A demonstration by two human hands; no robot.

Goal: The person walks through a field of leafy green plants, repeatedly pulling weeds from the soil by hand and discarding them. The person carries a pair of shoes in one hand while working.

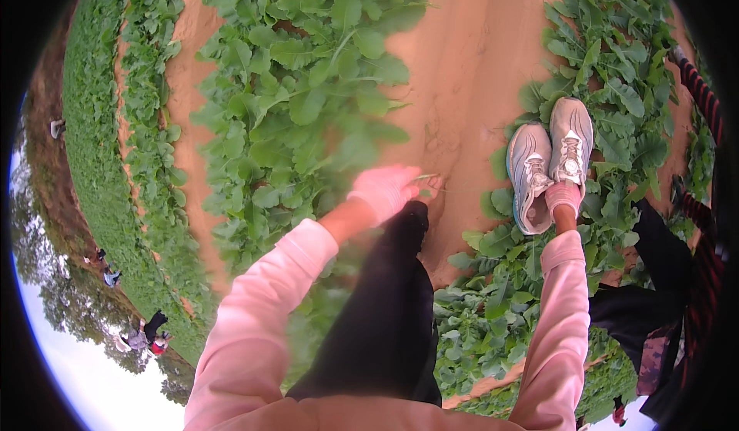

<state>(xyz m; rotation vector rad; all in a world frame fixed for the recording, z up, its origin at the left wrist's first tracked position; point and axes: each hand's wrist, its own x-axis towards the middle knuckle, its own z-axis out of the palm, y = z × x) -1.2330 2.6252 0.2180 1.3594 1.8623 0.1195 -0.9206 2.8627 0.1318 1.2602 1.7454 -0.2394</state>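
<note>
My left hand (pixel 384 193), in a pale glove, is blurred at the edge of a leafy green crop row (pixel 288 96). A thin green stalk (pixel 428 176) sticks out from its pinched fingers over the bare furrow. In my gloved right hand (pixel 563 196) is a pair of light grey sneakers (pixel 548 154), held by the heel end with the toes pointing away from me. Most of that hand's fingers are hidden in and behind the shoes. The sneakers hang above the leafy row (pixel 612 102) on the right.
Between the rows runs a reddish-brown soil furrow (pixel 462 84), where my black-trousered leg (pixel 381 315) stands. Close on the right is another person in dark clothes with red-striped sleeves (pixel 701 93). Several people (pixel 144 338) are far off at the left field edge, near trees (pixel 75 298).
</note>
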